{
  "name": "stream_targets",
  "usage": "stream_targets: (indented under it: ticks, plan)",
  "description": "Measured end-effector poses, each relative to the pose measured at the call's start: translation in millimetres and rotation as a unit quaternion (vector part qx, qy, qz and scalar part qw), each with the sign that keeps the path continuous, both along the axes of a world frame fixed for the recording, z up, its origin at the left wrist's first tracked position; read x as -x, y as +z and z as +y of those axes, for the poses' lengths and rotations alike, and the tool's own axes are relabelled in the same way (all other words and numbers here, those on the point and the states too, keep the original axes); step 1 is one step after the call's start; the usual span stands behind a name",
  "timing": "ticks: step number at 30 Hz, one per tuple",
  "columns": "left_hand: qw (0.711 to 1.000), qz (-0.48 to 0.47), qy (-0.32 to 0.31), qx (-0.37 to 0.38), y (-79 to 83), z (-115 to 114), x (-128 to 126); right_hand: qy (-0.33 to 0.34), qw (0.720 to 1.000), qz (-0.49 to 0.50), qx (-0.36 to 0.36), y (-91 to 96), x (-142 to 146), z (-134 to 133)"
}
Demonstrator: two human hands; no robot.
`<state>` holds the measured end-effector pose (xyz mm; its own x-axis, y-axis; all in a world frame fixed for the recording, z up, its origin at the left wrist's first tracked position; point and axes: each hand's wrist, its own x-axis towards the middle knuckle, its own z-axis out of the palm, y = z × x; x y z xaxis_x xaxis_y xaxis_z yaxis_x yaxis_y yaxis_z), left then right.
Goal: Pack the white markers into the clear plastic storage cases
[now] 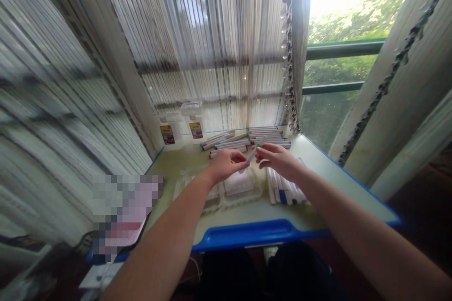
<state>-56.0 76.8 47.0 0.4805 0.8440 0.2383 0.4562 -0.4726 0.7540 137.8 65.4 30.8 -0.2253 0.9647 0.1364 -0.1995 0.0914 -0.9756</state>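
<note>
Marker (251, 155) — between fingertips (243, 165) of both hands (225, 165) (280, 159)

Bare forearms (173, 230) outstretched, angled inward, left hand (225, 163) and right hand (280, 160) close together, each in a pinch.

Two bare hands (226, 164) (277, 157); well over ten slim white markers (233, 144), exact number unclear; two upright clear plastic cases (175, 124); one open clear plastic tray (221, 193); one pale, blue-edged surface (339, 188).

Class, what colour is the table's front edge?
The front edge is blue, best seen in the head view.
</note>
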Motion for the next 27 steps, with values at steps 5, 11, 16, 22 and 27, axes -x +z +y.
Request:
stream_targets:
  ticks: [5,11,16,22,27]
  plan:
    - [0.997,-0.064,-0.021,0.045,0.4,-4.2,-4.3,0.029,0.999,-0.009,0.010,0.9,-0.6,-3.3]
    - [0.983,-0.176,0.035,0.045,2.2,0.9,-3.7,0.025,0.999,-0.030,-0.012,3.3,-1.0,-5.8]
    - [0.981,-0.182,0.011,0.064,4.5,1.9,-2.2,0.014,0.998,-0.057,-0.019,3.5,0.7,-6.1]
    - [0.982,-0.158,0.004,0.107,5.6,-2.2,-4.9,0.039,0.991,-0.114,-0.059,0.3,6.1,-8.0]
    - [0.971,-0.200,0.002,0.129,7.9,-2.4,-5.3,0.040,0.988,-0.125,-0.084,-3.7,6.4,-7.5]
